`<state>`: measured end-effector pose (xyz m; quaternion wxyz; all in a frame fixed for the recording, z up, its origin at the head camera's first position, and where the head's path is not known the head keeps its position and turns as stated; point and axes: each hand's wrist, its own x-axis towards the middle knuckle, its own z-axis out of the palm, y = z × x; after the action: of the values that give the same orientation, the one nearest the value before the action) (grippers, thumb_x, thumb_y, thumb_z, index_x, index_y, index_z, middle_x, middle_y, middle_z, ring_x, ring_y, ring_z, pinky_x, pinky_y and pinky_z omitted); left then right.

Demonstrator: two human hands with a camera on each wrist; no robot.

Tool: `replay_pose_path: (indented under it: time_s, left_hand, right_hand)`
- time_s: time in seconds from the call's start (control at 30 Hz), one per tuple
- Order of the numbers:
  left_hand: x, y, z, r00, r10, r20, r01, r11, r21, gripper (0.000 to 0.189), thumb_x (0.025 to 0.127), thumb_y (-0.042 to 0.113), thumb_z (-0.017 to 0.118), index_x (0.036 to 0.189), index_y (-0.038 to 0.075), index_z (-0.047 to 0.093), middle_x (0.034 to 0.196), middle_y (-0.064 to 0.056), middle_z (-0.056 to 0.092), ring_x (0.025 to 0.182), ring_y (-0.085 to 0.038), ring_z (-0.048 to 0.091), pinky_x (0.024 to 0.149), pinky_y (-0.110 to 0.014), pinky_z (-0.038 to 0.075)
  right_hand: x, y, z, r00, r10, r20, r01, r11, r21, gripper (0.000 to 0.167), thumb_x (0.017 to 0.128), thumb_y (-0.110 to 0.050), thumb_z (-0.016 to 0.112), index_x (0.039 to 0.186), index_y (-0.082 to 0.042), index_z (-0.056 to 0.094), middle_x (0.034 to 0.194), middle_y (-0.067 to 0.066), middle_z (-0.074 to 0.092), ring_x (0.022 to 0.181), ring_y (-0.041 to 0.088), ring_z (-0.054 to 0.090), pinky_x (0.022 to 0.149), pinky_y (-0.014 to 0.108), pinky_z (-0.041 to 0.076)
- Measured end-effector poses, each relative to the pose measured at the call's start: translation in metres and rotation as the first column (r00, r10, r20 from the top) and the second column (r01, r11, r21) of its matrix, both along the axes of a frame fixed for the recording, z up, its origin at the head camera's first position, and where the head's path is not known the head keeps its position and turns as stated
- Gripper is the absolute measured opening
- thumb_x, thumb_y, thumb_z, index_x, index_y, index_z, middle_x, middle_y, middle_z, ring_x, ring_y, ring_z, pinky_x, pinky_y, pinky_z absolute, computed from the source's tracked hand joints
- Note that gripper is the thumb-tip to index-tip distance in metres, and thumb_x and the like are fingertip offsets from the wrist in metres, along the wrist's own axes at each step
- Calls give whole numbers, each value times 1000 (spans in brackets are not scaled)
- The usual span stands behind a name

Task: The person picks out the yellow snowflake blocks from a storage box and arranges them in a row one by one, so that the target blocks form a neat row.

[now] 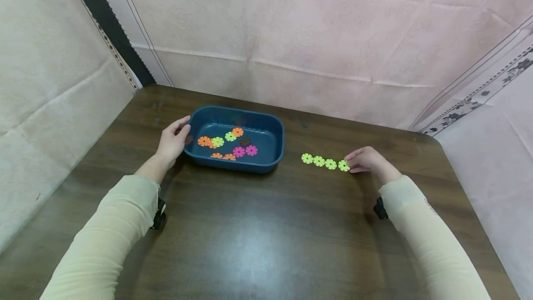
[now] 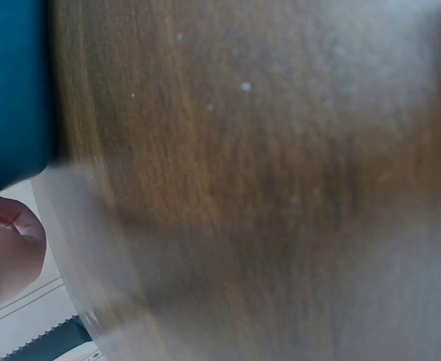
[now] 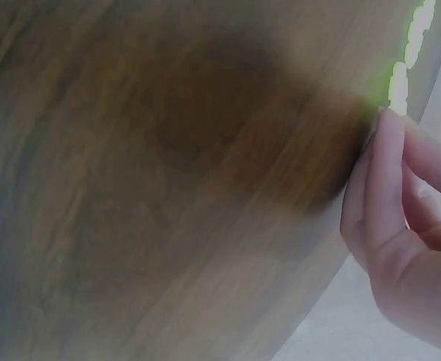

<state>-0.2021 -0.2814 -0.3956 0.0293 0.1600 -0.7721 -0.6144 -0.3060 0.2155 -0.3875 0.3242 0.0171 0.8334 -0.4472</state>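
In the head view my left hand [image 1: 172, 141] holds the left end of a dark blue tray [image 1: 276, 152], fingers and thumb at its rim. Inside the tray lie orange, yellow-green, pink and dark notched plastic discs, including a pink disc [image 1: 251, 150]. To the right of the tray, several yellow-green notched discs [image 1: 319, 161] form a row on the table. My right hand [image 1: 368, 163] pinches the yellow-green disc [image 1: 343, 165] at the row's right end. In the right wrist view its fingertips meet the edge of that bright disc [image 3: 398, 89].
A dark brown wooden table [image 1: 250, 226] carries everything. Pale patterned cloth [image 1: 308, 36] hangs behind its far edge, with more cloth at both sides. The tray's outer wall [image 2: 10, 83] fills the upper left corner of the left wrist view.
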Motion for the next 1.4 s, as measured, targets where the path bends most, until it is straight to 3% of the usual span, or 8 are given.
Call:
replay_pose_path:
  time_s: [0.4,0.63,0.87,1.0,1.4]
  left_hand:
    - [-1,1,3,1000,1,7,-1,1000,-19,48,102,29,34,147,14,30,138,-19,35,126,-34,44,107,-42,40]
    - [-1,2,5,1000,1,9,-1,1000,-17,48,102,29,33,147,14,29,140,-19,35,126,-35,43,108,-42,39]
    - [0,0,5,1000,8,0,-8,999,-32,48,102,31,33,147,14,29,140,-18,36,120,-33,48,107,-42,41]
    - [2,-2,5,1000,0,-4,0,1000,-26,49,102,32,32,148,14,29,140,-19,35,121,-33,46,107,-42,40]
    - [2,1,2,1000,-9,2,9,999,-35,50,102,33,32,148,15,28,142,-19,35,124,-35,45,107,-43,40]
  right_hand:
    - [0,-15,12,995,34,-96,-21,991,133,34,93,-9,54,119,13,53,80,0,59,72,11,54,74,27,58]
    - [-4,-51,40,984,64,-164,-65,998,-2,41,95,-14,52,126,12,47,104,9,61,80,10,59,77,25,57]
    - [-7,-95,71,989,25,-143,-52,981,-186,36,95,-12,53,124,9,48,78,-3,57,70,7,56,73,21,56]
    - [-5,-124,84,992,1,-122,-36,957,-287,30,94,-9,54,119,7,52,77,0,56,69,9,54,69,21,56]
    - [8,-211,108,994,43,-97,-72,943,-324,35,93,-18,57,123,1,56,98,9,59,81,16,59,68,22,57]
